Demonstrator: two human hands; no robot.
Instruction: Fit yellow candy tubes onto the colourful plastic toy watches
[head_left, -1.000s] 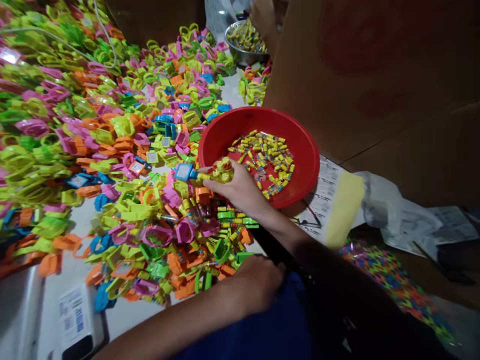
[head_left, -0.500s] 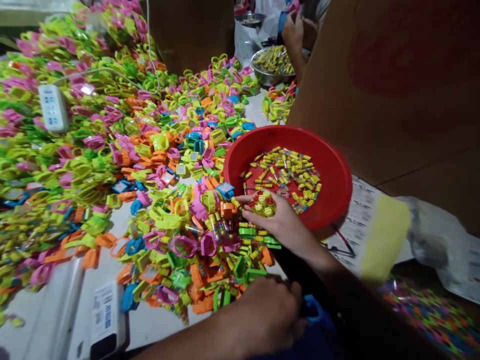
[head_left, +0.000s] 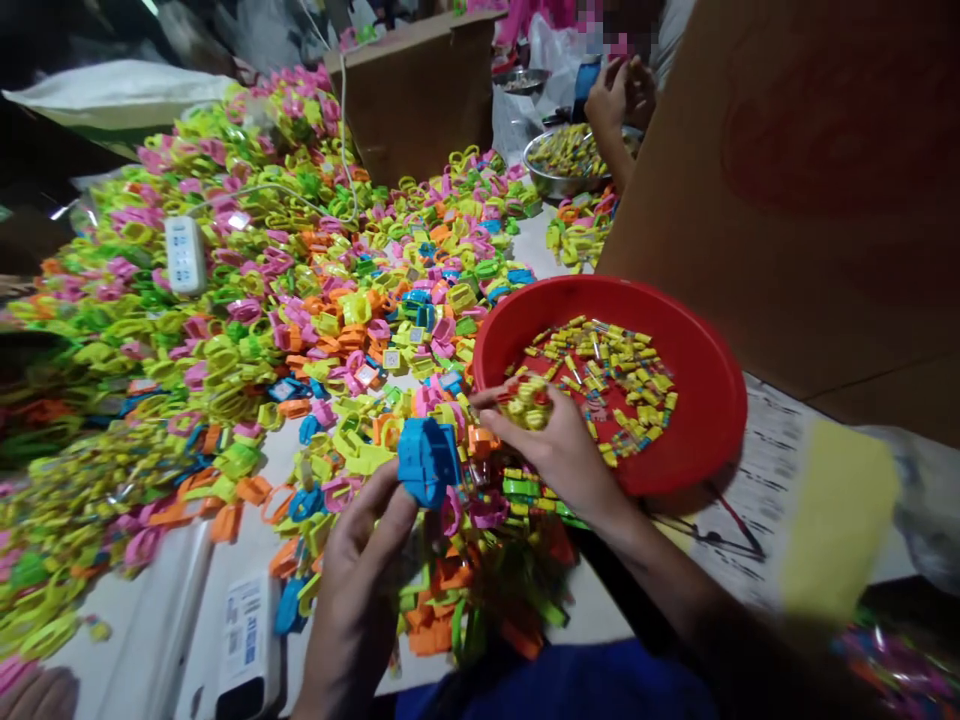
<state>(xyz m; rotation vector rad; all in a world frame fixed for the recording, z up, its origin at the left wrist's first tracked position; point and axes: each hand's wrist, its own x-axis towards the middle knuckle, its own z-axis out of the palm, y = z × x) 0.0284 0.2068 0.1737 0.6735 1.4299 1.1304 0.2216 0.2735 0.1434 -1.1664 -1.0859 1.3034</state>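
My left hand [head_left: 360, 570] is raised above the near pile, its fingers and thumb closed on a blue plastic toy watch [head_left: 426, 465]. My right hand [head_left: 562, 450] curls around a bunch of small yellow tubes [head_left: 527, 402] at the left rim of a red basin [head_left: 709, 400]. Inside that basin lie many similar tubes [head_left: 637, 375] with coloured bits in them. Below and around both hands are heaped toy watches [head_left: 431, 625] in orange, green, pink and yellow. The blue watch is close to the fingertips of my right hand.
A large heap of toy watches [head_left: 240, 265] covers the table, with a white power strip [head_left: 184, 256] on it. A white boxy device [head_left: 244, 640] is at front left. Cardboard [head_left: 825, 180] stands at right. Another person's hand [head_left: 609, 100] works beside a metal bowl [head_left: 562, 185].
My left hand has come up from the near edge and now holds the blue toy watch. My right hand stays by the basin with its tubes. The view has shifted slightly.
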